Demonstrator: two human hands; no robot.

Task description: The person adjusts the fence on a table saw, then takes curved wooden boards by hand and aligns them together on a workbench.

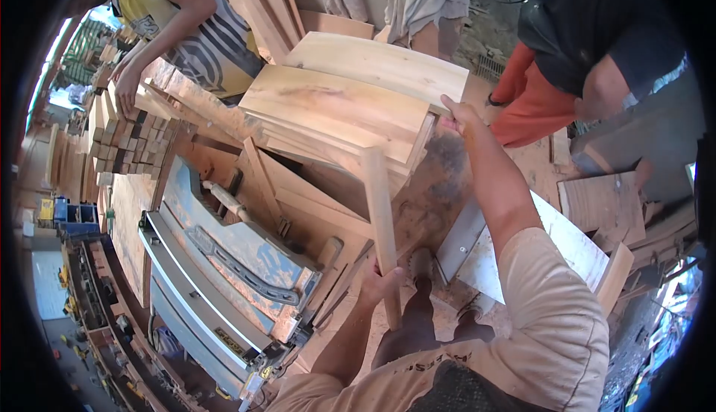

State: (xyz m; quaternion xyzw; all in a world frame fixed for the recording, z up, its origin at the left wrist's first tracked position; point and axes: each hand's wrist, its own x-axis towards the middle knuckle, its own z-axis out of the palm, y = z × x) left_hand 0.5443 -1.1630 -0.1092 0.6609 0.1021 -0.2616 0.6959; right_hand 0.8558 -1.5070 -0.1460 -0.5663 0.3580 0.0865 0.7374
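My left hand (pixel 380 284) is wrapped around the lower part of a long, narrow wooden strip (pixel 382 214). The strip stands steeply in front of my legs, its upper end beside a stack of wide boards. Out to the right, my right hand (pixel 462 117) grips the right end of a pale wide board (pixel 380 65), thumb over its edge and the other fingers partly hidden. Nearer to me, another wide board (pixel 339 110) lies on the stack alongside it. Edges of more boards show underneath.
A table saw (pixel 224 240) stands at left. Beyond it, a person in a yellow tank top (pixel 209 46) touches stacked wood blocks (pixel 130 140). Someone in orange trousers (pixel 522 99) is at upper right. White panels (pixel 514 244) and offcuts (pixel 604 207) lie right of my feet.
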